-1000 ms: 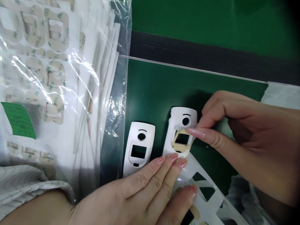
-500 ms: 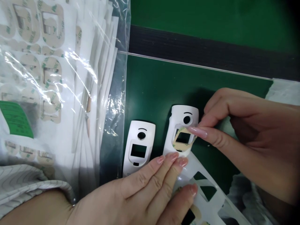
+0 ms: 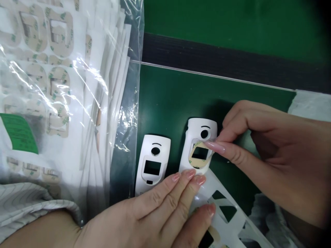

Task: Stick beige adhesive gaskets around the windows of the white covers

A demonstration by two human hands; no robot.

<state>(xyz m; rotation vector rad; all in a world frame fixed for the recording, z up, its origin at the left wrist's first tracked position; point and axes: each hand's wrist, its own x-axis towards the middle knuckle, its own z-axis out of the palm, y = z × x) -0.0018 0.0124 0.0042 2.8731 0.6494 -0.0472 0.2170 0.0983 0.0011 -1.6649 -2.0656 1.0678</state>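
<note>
Between its thumb and forefinger, my right hand (image 3: pixel 269 151) pinches the upper right edge of a tan adhesive sticker (image 3: pixel 197 161) with green print. The sticker lies over the oval recess of a white plastic housing (image 3: pixel 195 124), its square cut-out around the housing's window. My left hand (image 3: pixel 155 215) lies flat with fingers stretched, their tips on the housing's lower end, which they hide. A second white housing (image 3: pixel 156 140) stands just left, partly under that hand, with no sticker in its recess. Below my left fingers runs a white sticker sheet (image 3: pixel 222 196) with cut-outs.
A clear plastic bag (image 3: pixel 126 93) of stacked sticker sheets (image 3: pixel 77 103) fills the left side, with a green label (image 3: pixel 19 133) on it. Behind the green work mat (image 3: pixel 165 93) runs a dark strip (image 3: pixel 207 58). White crumpled material (image 3: pixel 310 105) lies at the right edge.
The sticker's lower part sits slightly more squarely around the window, my right fingers still pinching its edge. My left hand stays in place; the whole view has shifted slightly.
</note>
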